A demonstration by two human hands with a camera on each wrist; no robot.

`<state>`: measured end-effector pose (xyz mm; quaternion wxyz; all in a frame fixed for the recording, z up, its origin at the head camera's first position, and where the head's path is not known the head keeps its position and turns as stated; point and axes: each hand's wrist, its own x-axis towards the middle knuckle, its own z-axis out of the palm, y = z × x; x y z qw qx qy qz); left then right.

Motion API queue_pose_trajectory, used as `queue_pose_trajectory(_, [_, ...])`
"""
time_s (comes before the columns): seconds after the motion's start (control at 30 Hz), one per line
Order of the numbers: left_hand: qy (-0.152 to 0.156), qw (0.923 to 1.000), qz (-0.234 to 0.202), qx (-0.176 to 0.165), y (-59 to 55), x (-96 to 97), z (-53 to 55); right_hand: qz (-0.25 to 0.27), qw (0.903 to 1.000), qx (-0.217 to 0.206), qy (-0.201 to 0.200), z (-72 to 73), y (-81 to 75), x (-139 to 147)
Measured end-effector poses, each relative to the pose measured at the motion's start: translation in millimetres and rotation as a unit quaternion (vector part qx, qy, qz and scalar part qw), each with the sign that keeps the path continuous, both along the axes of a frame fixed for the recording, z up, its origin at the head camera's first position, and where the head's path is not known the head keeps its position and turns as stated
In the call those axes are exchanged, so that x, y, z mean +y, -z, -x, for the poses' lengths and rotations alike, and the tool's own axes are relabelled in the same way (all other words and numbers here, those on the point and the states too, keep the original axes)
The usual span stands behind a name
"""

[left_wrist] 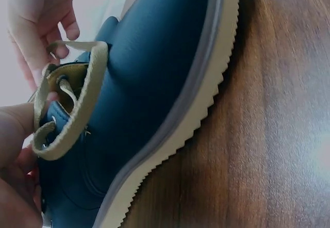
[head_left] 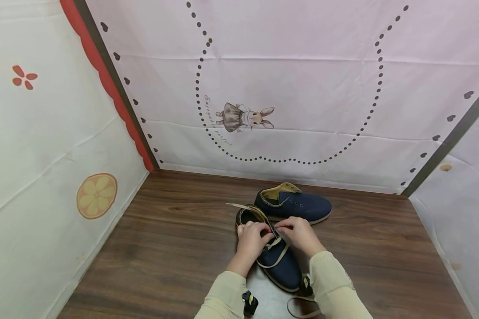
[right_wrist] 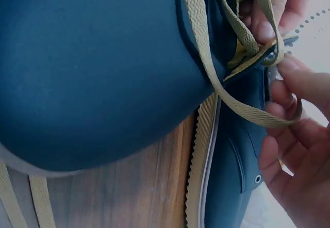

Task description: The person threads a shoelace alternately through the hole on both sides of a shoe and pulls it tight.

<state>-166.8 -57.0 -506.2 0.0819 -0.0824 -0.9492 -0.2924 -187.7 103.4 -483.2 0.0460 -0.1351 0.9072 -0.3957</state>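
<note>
A dark blue lace-up shoe [head_left: 281,268] with a beige sole lies with its toe toward me, and a flat beige shoelace [right_wrist: 250,112] loops across its front. My left hand [head_left: 252,239] grips the shoe at its opening, one fingertip over the inner edge by the tongue. From the other side my right hand [head_left: 299,232] pinches the shoelace at an eyelet of the raised flap [right_wrist: 258,60], thumb right at the metal ring. A loop of lace passes over the right fingers. Part of the left fingers is hidden behind the shoe and lace.
A second blue shoe [head_left: 307,206], its eyelets without lace, lies just behind on the brown wood-grain table [head_left: 175,248]. Another beige lace [head_left: 303,315] lies near my right sleeve. Printed cloth walls [head_left: 303,97] close off the back and sides.
</note>
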Motion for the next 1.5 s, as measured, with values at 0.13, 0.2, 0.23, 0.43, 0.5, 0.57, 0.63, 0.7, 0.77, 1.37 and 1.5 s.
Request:
queue_pose_trajectory(0.13, [0.004, 0.9999, 0.012, -0.005, 1.3, 0.9, 1.5, 0.088, 0.9936, -0.070, 0.008, 1.1, 1.3, 2.0])
queue_pose_trajectory(0.2, [0.006, 0.9997, 0.021, -0.012, 1.2, 1.9, 2.5, 0.120, 0.9887, -0.089, 0.004, 1.6, 1.8, 2.2])
queue_pose_trajectory(0.23, [0.006, 0.9996, 0.025, -0.014, 1.0, 2.3, 2.9, 0.132, 0.9866, -0.096, -0.001, 1.9, 1.9, 1.8])
queue_pose_trajectory(0.43, [0.026, 0.9996, 0.008, 0.005, 4.8, 0.7, 3.7, 0.171, 0.9787, -0.111, -0.019, -0.5, 3.9, 4.9])
queue_pose_trajectory(0.5, [0.041, 0.9989, -0.021, 0.007, 6.4, -2.6, 3.7, 0.179, 0.9754, -0.127, -0.020, -4.7, 6.1, 11.2])
queue_pose_trajectory(0.57, [0.052, 0.9968, -0.060, -0.006, 6.5, -6.9, 4.0, 0.158, 0.9756, -0.148, -0.032, -10.4, 10.7, 17.2])
queue_pose_trajectory(0.63, [0.058, 0.9918, -0.113, -0.019, 4.7, -11.1, 5.2, 0.104, 0.9791, -0.167, -0.053, -16.8, 17.1, 20.3])
queue_pose_trajectory(0.7, [0.062, 0.9791, -0.190, -0.039, 1.0, -14.4, 7.2, 0.041, 0.9820, -0.171, -0.069, -23.0, 24.1, 20.0])
queue_pose_trajectory(0.77, [0.064, 0.9567, -0.277, -0.061, -3.7, -16.6, 10.3, -0.024, 0.9833, -0.168, -0.066, -28.7, 29.2, 17.0])
queue_pose_trajectory(1.37, [-0.010, 0.8319, -0.543, -0.112, -44.0, -46.6, 42.3, -0.175, 0.9808, -0.085, 0.002, -58.5, 29.8, -11.9])
queue_pose_trajectory(1.5, [-0.031, 0.8214, -0.560, -0.102, -65.0, -64.4, 54.1, -0.175, 0.9798, -0.096, 0.001, -58.5, 28.2, -11.5])
